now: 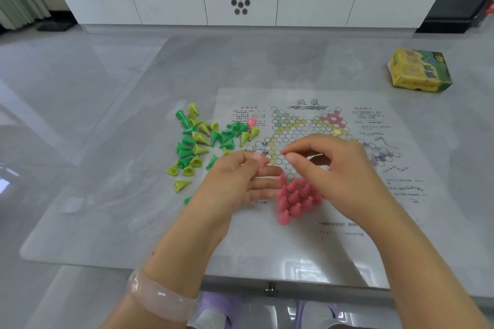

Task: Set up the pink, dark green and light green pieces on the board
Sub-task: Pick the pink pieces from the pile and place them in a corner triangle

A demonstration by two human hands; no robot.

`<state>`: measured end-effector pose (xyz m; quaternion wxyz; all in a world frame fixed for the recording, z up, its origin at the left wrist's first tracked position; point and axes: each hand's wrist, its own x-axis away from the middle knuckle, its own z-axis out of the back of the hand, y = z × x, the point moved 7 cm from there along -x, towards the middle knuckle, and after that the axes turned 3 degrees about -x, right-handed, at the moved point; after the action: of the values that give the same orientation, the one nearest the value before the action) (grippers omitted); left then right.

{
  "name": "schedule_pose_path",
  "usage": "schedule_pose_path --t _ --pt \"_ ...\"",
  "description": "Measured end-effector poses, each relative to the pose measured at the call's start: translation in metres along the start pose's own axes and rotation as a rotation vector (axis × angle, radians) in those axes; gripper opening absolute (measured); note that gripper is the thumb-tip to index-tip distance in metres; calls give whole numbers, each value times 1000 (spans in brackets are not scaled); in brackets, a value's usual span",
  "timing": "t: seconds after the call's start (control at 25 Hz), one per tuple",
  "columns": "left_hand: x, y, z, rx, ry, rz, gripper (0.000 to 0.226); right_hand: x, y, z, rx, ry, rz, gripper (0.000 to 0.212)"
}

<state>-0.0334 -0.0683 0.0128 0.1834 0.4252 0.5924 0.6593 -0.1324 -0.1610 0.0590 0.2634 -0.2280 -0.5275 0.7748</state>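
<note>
Right now we have both hands low over the middle of the frame, above the printed board (307,141) on the grey table (133,88). Our left hand (235,179) pinches 1 pink piece (263,161) between thumb and forefinger, the other fingers stretched loosely toward the right. Our right hand (328,168) hovers just beside it with thumb and forefinger nearly together; we cannot tell whether anything sits between them.

The relation that matters is this: the standing pink pieces (294,197) fill the near point of the star, directly below and between the 2 hands, touching one another in a tight cluster. The pinched piece hangs just above and left of that cluster, so the left hand is the nearer one, and the free holes lie just up-frame of the cluster, under the fingertips. We judge the piece should go down upright, wide end first, without knocking its neighbours.

The dark green pieces (184,151) and light green pieces (199,137) lie mixed and tipped on their sides left of centre, off the board. 1 more pink piece (251,122) lies among them. A yellow box (419,71) sits at upper right.
</note>
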Motion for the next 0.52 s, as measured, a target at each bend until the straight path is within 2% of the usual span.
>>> schedule_pose_path --t 0.12,0.36,0.44,0.52 --pt "3 -2 -7 18 -3 0 25 7 -5 -19 -97 -168 -5 15" --pt "5 2 -16 21 32 -2 31 2 -7 -14 107 -135 139 12" --pt "6 6 -15 -80 39 -11 34 2 -10 -11 95 -114 149 14" --pt "-2 19 -8 -360 94 -88 32 0 -13 -3 22 -35 138 17"
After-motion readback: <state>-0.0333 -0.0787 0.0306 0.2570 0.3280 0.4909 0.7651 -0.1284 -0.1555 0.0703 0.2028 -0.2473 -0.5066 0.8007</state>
